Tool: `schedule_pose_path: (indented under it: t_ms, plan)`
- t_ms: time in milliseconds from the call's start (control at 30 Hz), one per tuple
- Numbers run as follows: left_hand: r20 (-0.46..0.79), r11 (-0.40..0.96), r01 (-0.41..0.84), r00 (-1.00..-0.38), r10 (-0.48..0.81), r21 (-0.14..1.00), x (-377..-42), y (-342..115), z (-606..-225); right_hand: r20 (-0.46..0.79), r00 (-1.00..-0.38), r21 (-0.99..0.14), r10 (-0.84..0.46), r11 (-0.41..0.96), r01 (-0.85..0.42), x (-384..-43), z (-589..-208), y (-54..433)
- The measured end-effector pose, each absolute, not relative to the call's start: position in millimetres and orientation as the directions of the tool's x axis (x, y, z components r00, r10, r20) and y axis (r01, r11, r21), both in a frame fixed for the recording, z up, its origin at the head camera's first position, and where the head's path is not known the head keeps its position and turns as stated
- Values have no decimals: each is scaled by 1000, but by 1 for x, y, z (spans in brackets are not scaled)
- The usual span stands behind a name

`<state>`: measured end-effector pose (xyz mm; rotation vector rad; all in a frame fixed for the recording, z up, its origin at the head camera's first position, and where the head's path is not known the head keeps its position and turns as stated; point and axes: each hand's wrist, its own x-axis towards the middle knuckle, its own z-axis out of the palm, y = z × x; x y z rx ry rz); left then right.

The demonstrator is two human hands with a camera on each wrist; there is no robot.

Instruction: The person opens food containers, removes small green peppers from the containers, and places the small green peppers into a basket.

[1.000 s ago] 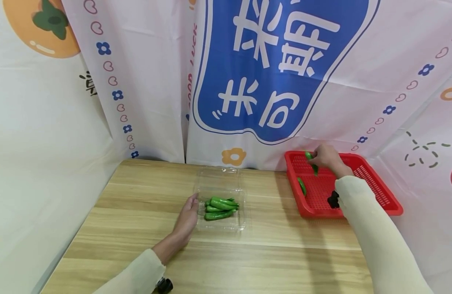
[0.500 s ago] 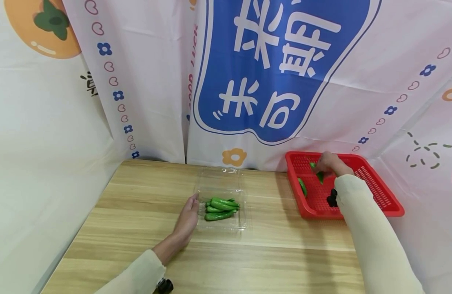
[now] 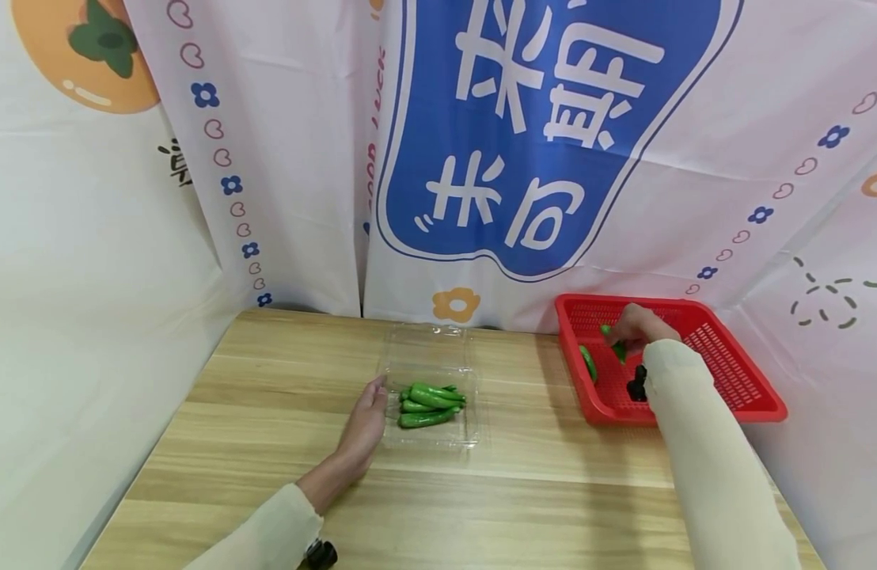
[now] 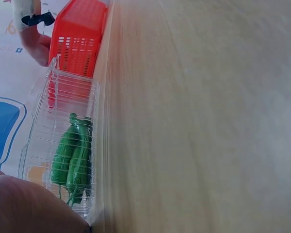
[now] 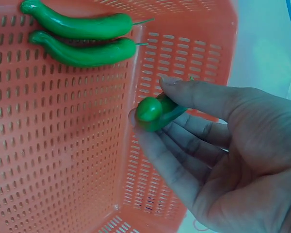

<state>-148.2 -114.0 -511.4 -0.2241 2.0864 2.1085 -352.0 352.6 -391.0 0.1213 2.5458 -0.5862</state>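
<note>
"At just past three o'clock in the head view, how is the right hand (image 3: 638,326) set?"

"Pinching a green pepper (image 5: 149,110) between thumb and fingers, inside the red basket (image 3: 609,413); a light hold probably suits something so small. Two loose peppers (image 5: 82,51) lie on the basket's nine o'clock side."

"And the left hand (image 3: 363,427)?"

"At seven, against the clear box (image 3: 472,427), likely steadying light plastic; whether its fingers grip, I cannot tell. The box, at six, holds heaped peppers (image 3: 434,396). Its lid (image 3: 430,348) lies back toward twelve, presumably leaving the mouth free."
</note>
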Motion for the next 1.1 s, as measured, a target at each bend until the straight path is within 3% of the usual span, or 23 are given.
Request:
schedule_pose_path:
  t_ms: [567,933,1100]
  plan:
    - [-219,-10,-220,-975,17,976,-148,-113,-512,-532,-846,-350,2,910,222,-354,-401,350]
    - [-228,-6,-228,-974,10,974,-149,-113,-514,-541,-840,-334,-45,928,165,-356,-410,344]
    - [-227,-3,-227,-974,14,974,-149,-114,-514,-545,-838,-333,-8,920,208,-354,-411,342]
